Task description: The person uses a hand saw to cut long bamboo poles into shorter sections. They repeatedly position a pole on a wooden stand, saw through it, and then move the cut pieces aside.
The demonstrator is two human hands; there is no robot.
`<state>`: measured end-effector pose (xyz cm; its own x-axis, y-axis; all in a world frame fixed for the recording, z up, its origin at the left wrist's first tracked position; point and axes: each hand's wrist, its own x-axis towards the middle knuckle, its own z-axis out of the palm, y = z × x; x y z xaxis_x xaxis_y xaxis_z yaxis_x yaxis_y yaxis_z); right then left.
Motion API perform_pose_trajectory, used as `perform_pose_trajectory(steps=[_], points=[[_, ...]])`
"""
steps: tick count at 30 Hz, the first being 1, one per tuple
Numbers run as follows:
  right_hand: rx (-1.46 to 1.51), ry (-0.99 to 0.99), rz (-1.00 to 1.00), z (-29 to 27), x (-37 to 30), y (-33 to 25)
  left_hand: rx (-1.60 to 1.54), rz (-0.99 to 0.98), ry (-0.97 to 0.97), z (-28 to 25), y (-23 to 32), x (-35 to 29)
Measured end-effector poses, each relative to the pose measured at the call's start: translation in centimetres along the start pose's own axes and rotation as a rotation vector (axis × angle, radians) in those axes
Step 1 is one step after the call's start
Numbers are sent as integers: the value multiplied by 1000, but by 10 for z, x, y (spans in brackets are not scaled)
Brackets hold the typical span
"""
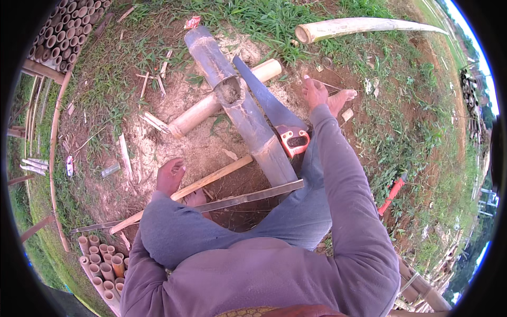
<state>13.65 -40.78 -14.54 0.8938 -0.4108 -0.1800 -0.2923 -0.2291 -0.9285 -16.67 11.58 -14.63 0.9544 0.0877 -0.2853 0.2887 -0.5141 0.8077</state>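
A thick grey bamboo pole (253, 129) with a notch cut into its upper side lies across a paler bamboo piece (196, 116). Against the pole's right side leans a handsaw (269, 103), its orange-rimmed handle (294, 140) by my right leg. My right hand (316, 94) is out beyond the saw, over my right foot, with its fingers closed around what looks like a thin stick (330, 85). Near my left knee, my left hand (170, 175) hangs with loosely curled fingers and nothing visible in them. A wooden stick (214, 177) passes just beside it.
A long flat strip (248, 197) crosses the pole's near end. Sawdust and splinters cover the ground. A long bamboo pole (364, 26) lies at the far right, a red-handled tool (392, 196) at right. Stacked bamboo tubes (62, 37) stand far left, others (105, 264) near left.
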Motion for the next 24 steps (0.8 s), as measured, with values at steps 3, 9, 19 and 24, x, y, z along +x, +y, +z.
perform_pose_trajectory(steps=[3,9,19,24], points=[[362,30,272,28,71,-33,-79,-122,56,-13,-24,-17],[787,50,355,81,174,-93,-101,-240,168,-34,-53,-37],[771,184,369,-5,136,-54,-70,-241,75,-28,-24,2],[973,74,231,-158,-10,-43,-1,43,-246,-32,58,63]])
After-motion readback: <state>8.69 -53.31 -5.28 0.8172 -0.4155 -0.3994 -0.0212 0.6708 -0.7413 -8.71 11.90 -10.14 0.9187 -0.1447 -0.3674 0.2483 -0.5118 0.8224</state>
